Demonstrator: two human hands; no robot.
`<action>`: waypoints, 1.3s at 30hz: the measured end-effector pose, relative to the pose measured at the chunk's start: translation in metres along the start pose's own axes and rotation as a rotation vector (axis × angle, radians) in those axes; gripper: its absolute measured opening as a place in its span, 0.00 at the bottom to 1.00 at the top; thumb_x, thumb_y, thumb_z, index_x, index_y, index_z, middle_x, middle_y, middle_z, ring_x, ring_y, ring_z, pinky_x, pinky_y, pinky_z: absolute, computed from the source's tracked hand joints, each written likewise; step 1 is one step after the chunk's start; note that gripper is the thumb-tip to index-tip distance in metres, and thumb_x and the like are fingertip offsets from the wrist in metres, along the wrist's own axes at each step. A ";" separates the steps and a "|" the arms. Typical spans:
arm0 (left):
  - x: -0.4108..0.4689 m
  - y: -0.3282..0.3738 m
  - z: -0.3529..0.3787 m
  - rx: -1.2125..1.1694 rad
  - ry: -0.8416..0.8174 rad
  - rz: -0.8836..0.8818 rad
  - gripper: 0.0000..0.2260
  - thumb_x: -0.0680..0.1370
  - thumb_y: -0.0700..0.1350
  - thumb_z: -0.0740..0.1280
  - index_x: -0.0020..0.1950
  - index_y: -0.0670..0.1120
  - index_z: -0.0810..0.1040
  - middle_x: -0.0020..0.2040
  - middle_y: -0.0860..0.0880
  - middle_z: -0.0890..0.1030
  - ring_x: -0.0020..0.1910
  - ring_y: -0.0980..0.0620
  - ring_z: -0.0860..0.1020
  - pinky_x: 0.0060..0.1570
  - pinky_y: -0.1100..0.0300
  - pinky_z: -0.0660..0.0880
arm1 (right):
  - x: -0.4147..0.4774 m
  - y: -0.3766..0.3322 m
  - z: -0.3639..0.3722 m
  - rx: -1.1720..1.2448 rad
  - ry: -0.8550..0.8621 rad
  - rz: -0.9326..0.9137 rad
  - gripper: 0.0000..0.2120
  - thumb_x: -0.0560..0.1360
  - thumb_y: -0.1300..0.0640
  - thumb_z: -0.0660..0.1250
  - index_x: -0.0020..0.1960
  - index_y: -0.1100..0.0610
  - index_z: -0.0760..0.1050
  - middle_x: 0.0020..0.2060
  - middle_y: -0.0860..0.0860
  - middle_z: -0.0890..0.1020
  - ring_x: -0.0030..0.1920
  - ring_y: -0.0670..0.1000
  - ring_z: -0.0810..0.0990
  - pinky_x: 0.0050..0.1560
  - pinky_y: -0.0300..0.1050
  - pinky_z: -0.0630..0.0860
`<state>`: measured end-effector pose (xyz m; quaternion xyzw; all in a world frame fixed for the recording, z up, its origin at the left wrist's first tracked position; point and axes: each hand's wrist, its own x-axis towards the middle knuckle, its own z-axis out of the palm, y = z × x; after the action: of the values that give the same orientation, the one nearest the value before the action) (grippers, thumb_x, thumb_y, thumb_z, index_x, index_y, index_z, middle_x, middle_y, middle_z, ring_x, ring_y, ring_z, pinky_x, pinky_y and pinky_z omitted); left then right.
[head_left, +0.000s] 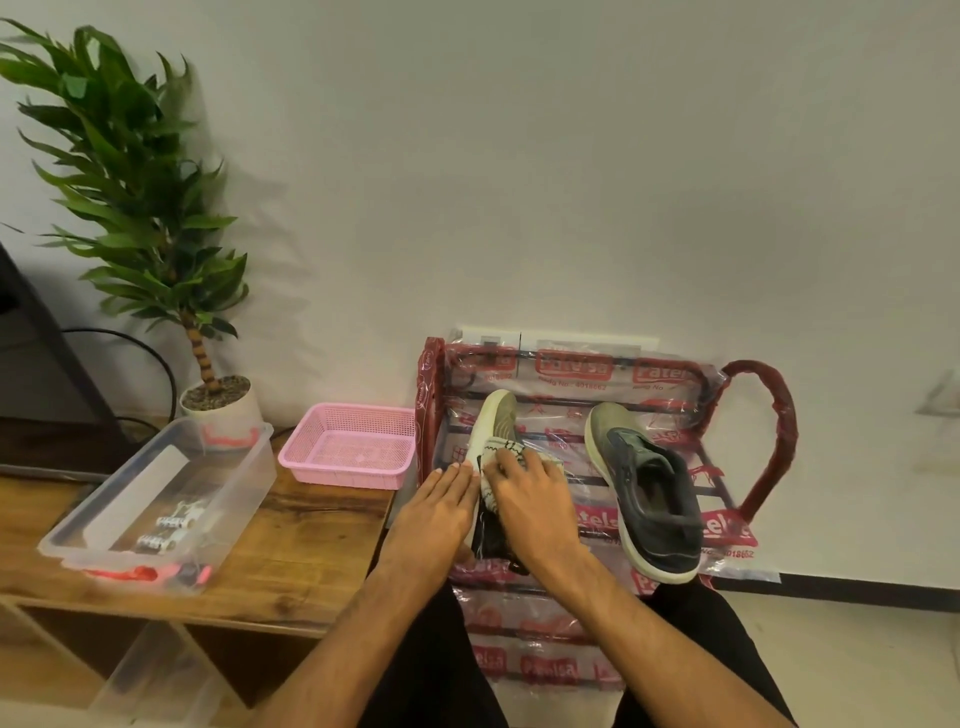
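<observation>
White cloth (496, 446) clenched under fingers of right hand (530, 501), wiping shoe (497, 415); left hand (441, 512) fingers straight, flat alongside, steadying it.

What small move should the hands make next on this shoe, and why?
Probably slide the cloth forward toward the toe of the shoe with the right hand, while the left hand steadies its side. The cloth covers only the middle of the shoe, the toe lies bare, and the other shoe beside it is untouched.
</observation>
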<state>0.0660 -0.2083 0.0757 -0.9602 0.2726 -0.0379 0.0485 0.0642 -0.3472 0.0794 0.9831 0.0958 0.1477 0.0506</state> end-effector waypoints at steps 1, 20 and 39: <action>0.000 -0.001 -0.001 -0.002 -0.003 0.000 0.40 0.78 0.51 0.66 0.79 0.43 0.43 0.79 0.44 0.43 0.78 0.49 0.42 0.73 0.54 0.36 | 0.004 -0.001 -0.001 -0.002 -0.012 0.020 0.19 0.71 0.59 0.72 0.61 0.59 0.76 0.58 0.55 0.77 0.57 0.58 0.76 0.53 0.55 0.76; 0.002 -0.008 -0.004 -0.106 0.036 0.013 0.42 0.74 0.50 0.71 0.79 0.45 0.47 0.80 0.48 0.47 0.78 0.52 0.46 0.76 0.55 0.43 | 0.014 -0.006 -0.009 0.015 -0.034 0.014 0.21 0.76 0.59 0.66 0.68 0.59 0.69 0.72 0.56 0.63 0.66 0.59 0.68 0.63 0.54 0.70; 0.000 -0.009 0.000 -0.145 0.113 0.008 0.43 0.74 0.51 0.71 0.79 0.46 0.46 0.79 0.49 0.46 0.78 0.53 0.45 0.70 0.60 0.36 | -0.014 0.003 -0.023 0.240 0.106 0.086 0.27 0.70 0.68 0.68 0.67 0.54 0.73 0.67 0.54 0.74 0.65 0.56 0.73 0.63 0.51 0.73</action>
<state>0.0702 -0.2005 0.0763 -0.9564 0.2807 -0.0718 -0.0363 0.0444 -0.3516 0.0975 0.9761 0.0731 0.1887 -0.0790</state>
